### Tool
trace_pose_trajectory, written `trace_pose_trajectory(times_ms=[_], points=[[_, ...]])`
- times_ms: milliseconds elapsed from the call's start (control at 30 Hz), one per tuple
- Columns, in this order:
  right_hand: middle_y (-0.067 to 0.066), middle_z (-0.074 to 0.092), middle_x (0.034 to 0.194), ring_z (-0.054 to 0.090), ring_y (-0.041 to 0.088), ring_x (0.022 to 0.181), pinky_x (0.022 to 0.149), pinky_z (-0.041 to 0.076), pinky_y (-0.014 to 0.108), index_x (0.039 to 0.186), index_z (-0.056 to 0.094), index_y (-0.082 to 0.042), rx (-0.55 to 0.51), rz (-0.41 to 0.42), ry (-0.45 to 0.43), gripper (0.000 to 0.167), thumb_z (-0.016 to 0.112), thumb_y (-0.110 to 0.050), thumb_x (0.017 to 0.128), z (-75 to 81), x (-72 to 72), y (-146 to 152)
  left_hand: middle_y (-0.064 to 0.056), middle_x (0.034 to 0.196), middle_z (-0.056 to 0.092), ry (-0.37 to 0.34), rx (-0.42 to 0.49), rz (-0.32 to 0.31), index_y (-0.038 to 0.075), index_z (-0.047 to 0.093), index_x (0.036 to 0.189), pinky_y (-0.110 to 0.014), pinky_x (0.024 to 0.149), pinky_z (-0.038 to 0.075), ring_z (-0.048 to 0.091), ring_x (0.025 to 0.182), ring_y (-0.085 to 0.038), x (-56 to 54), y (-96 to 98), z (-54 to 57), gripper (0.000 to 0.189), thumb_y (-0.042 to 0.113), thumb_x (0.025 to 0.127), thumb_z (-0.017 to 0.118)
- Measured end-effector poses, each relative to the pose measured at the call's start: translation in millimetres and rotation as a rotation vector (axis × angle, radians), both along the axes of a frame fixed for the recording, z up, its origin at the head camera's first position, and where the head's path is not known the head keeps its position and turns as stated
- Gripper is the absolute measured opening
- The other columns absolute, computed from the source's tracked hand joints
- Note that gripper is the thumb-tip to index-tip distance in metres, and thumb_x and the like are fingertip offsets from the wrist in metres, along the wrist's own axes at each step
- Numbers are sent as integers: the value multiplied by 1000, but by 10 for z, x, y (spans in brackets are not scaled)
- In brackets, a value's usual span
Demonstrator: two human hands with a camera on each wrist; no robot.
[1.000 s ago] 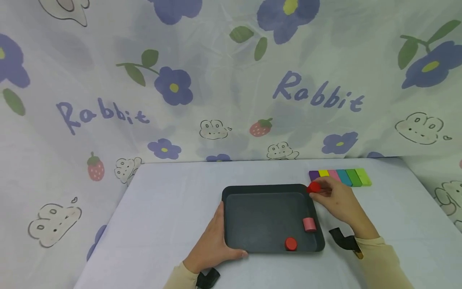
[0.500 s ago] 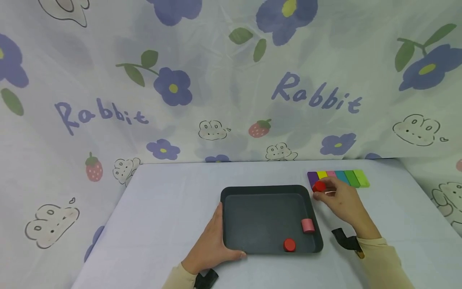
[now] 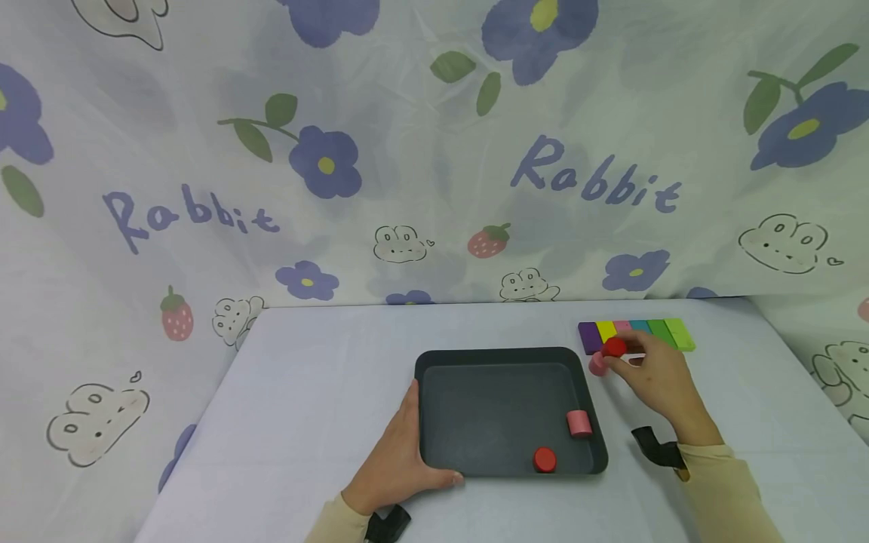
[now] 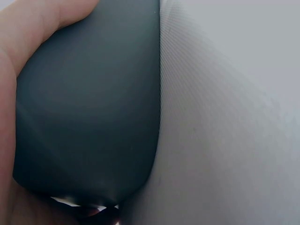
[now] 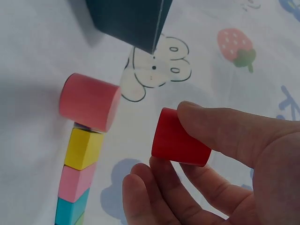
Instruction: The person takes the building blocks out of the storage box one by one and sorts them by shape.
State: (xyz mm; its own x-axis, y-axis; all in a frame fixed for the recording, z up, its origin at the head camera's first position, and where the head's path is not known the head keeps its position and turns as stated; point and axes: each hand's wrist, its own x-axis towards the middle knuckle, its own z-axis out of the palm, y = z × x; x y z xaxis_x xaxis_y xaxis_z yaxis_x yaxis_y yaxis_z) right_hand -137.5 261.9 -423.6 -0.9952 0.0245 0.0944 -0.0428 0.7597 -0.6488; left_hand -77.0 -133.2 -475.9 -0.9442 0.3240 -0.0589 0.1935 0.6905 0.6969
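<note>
A dark grey baking tray (image 3: 502, 358) lies on the white table. My left hand (image 3: 400, 456) rests against its near left corner, straight fingers along the left side and thumb along the front edge; in the left wrist view the tray wall (image 4: 93, 93) sits close against the hand. My right hand (image 3: 655, 377) pinches a red cylinder block (image 5: 180, 140) between thumb and fingers, to the right of the tray. A pink cylinder block (image 3: 598, 364) stands beside those fingers. Inside the tray are another red cylinder (image 3: 545, 460) near the front edge and a pink cylinder (image 3: 579, 424) by the right wall.
Behind the right hand lies a row of coloured blocks, with a purple block (image 3: 590, 338) at its left end and a light green block (image 3: 680, 335) at its right. A patterned cloth (image 3: 407, 173) hangs at the table's back edge.
My right hand has moved right with the red cylinder, away from the tray's far right corner. The pink cylinder beside it has come into view. My left hand has stayed at the tray.
</note>
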Motion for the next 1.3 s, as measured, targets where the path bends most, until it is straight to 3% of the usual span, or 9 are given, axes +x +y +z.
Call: trace_pose_trajectory(times_ms=[233,700,900,1300], points=[[32,61,121,61,47,102,80,56,55,134,53,12,26,-32,-22,58,74,-24,93,-40,-31,55,-5,168,-6,-4,-7,3,9,-12,160,-50,119,21,5,153,-22,1,-3,-2,150,69,63,85],[33,63,114,60,47,100,83,52,59,129,55,11,61,-50,-41,49,72,-17,92,-165,-76,141,-8,168,-2,13,-6,2,6,-10,160,-51,118,23,9,153,-25,1,-6,-3,149,68,63,85],[33,63,111,59,46,99,83,52,59,128,55,13,85,-54,-76,50,71,-17,91,-214,-96,166,-4,168,-5,2,-8,-1,8,-11,160,-49,119,22,6,153,-21,6,-4,6,149,68,63,85],[34,61,116,57,46,101,87,52,59,130,54,14,93,-63,-152,51,71,-15,91,-272,-126,178,-9,168,-3,14,0,-8,6,-11,160,-53,118,23,8,153,-26,1,2,8,149,67,64,85]])
